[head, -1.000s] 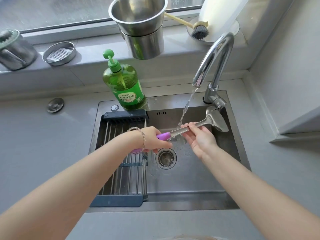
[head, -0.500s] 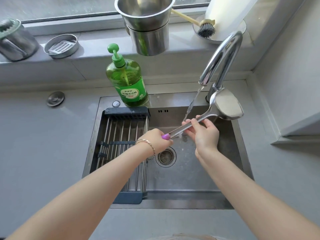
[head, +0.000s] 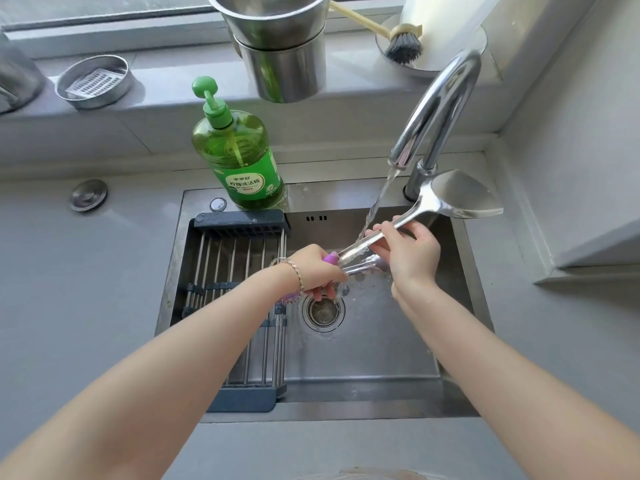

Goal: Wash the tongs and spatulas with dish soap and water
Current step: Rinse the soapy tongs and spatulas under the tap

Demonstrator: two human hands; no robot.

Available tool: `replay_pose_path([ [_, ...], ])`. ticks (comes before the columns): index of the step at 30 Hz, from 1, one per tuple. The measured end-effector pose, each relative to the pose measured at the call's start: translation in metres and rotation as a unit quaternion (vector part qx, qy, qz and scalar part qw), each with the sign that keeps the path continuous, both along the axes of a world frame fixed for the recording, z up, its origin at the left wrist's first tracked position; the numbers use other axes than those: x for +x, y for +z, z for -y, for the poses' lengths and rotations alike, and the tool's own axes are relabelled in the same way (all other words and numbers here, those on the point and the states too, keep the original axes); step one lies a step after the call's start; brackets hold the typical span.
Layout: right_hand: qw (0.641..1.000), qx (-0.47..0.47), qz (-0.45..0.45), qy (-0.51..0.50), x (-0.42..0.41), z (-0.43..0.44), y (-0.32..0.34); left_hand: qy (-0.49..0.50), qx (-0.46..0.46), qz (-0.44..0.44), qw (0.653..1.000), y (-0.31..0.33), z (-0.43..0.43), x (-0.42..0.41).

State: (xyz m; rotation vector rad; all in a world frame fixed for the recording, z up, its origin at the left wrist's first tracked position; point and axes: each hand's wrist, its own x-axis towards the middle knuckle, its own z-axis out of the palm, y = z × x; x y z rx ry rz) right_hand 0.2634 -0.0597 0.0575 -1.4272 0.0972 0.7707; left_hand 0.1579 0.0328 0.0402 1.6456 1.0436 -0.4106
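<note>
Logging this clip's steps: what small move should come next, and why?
Probably draw the spatula leftward so its blade meets the water stream: water hits only the shaft by the right hand, while the left hand grips the purple handle.

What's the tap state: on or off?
On. Water streams from the tap onto the handle of the spatula, which the left hand and right hand hold over the sink.

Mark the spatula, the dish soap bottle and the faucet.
spatula (head: 457, 197): head view, on its blade
dish soap bottle (head: 235, 157): head view, on its green body
faucet (head: 457, 74): head view, on its curved neck
</note>
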Motion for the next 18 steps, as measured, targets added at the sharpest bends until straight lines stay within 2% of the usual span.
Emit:
replay_pose_path([
  [10, 0.997, 0.010, -0.017, 0.079, -0.024, -0.021, -0.005, -0.013, 0.066, -0.029, 0.997, 0.003, -0.014, -0.040],
  [16, 0.986, -0.020, -0.105, 0.131, -0.041, -0.027, -0.006, -0.056, 0.154, -0.124, 0.979, 0.013, -0.012, -0.091],
  [18, 0.975, 0.001, -0.176, 0.135, -0.043, -0.026, -0.007, -0.078, 0.223, -0.163, 0.958, 0.017, -0.008, -0.100],
])
